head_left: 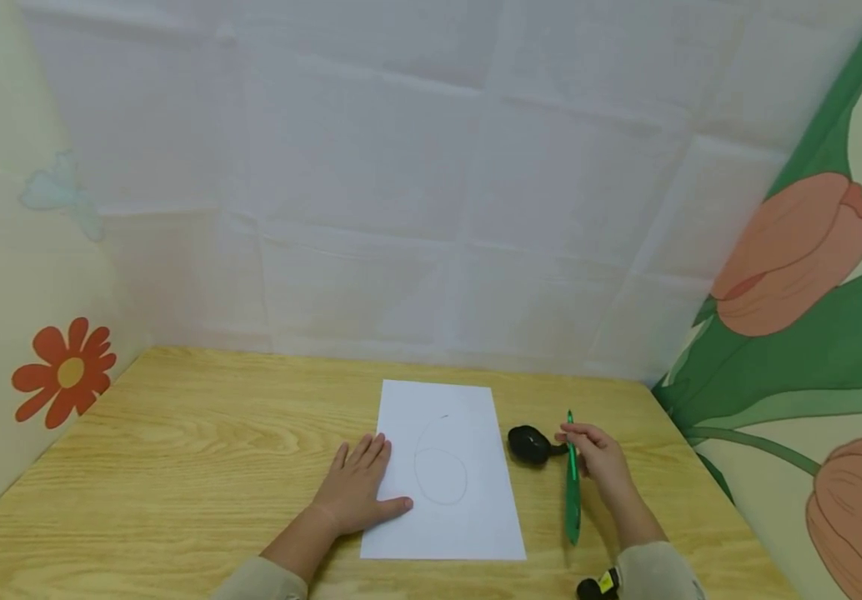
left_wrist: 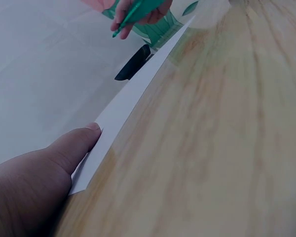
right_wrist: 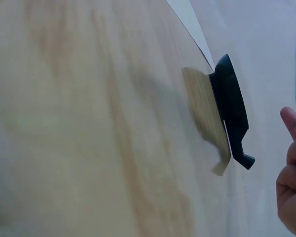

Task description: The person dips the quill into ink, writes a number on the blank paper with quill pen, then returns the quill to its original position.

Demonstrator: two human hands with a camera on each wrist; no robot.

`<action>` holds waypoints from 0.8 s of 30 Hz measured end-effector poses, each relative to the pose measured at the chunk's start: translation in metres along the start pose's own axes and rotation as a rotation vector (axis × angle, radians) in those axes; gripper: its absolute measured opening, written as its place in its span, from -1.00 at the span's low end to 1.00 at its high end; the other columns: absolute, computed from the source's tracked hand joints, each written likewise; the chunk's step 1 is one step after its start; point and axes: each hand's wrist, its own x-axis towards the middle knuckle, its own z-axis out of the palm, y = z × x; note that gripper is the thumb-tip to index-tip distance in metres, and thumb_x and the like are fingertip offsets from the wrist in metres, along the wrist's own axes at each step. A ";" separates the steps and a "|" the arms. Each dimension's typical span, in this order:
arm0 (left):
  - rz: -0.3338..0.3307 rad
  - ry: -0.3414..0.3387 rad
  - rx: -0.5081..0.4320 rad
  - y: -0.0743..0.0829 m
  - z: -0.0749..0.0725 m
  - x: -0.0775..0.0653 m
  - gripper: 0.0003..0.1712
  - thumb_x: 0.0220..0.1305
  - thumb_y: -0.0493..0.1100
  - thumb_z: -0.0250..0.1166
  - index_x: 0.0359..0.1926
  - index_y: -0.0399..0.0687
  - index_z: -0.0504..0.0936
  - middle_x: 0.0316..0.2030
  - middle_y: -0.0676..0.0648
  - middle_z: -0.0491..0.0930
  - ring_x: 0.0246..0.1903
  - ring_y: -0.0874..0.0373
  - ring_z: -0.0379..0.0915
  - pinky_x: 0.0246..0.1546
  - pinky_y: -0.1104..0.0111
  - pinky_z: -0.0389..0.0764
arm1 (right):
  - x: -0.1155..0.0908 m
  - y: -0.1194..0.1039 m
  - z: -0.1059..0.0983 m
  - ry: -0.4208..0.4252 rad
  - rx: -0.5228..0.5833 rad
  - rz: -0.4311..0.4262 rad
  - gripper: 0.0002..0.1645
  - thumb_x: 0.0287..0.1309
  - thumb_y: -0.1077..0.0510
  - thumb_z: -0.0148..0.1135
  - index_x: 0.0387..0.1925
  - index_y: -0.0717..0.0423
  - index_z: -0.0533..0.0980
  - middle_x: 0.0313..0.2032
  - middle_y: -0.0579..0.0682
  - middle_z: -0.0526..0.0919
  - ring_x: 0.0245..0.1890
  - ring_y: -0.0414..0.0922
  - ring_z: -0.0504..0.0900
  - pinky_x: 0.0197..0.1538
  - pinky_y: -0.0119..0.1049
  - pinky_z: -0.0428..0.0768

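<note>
A white sheet of paper (head_left: pixel 483 525) lies lengthwise on the wooden table, with a thin pencil-like line drawn as a loop and curve resembling a 6. My left hand (head_left: pixel 358 492) rests flat on its left edge, fingers spread and thumb on the sheet; the left wrist view shows the thumb (left_wrist: pixel 76 145) against the paper edge. To the right of the sheet, my right hand (head_left: pixel 605 467) pinches a green pen (head_left: pixel 572 492) with a broad, leaf-like body, narrow tip pointing away from me. A black rounded thing with a short stem (head_left: pixel 528 446) lies between paper and right hand.
The wood-grain table (head_left: pixel 251 433) reaches back to a creased white cloth wall (head_left: pixel 371 167). Flower-painted panels (head_left: pixel 791 250) stand on both sides. A small black and yellow piece (head_left: pixel 598 585) sits by the right sleeve (head_left: pixel 659 571).
</note>
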 end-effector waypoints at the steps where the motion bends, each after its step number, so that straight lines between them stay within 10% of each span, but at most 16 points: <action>1: 0.003 0.000 0.001 0.000 0.000 0.000 0.14 0.16 0.44 0.20 0.46 -0.31 0.15 0.50 -0.27 0.05 0.52 -0.21 -0.14 0.48 -0.18 -0.19 | 0.000 0.000 0.000 0.000 -0.002 -0.003 -0.77 0.39 0.18 0.09 -0.05 0.07 0.62 -0.44 -0.37 0.72 -0.73 -0.30 0.24 -0.57 -0.47 0.28; 16: 0.010 0.019 0.015 -0.005 0.007 0.003 0.15 0.15 0.45 0.19 0.47 -0.29 0.14 0.51 -0.25 0.04 0.53 -0.19 -0.16 0.49 -0.16 -0.22 | 0.001 0.007 -0.002 -0.021 -0.136 -0.019 -0.60 0.33 0.24 0.15 0.13 0.34 0.42 -0.33 -0.11 0.79 -0.77 -0.35 0.16 -0.61 -0.48 0.23; 24: 0.008 0.014 0.013 -0.005 0.006 0.003 0.16 0.15 0.47 0.18 0.47 -0.30 0.14 0.51 -0.26 0.05 0.53 -0.19 -0.16 0.49 -0.17 -0.21 | 0.002 0.015 -0.001 -0.006 -0.265 0.027 -0.49 0.21 0.18 0.27 0.13 0.32 0.36 -0.36 -0.01 0.74 -0.57 -0.29 0.44 -0.49 -0.44 0.40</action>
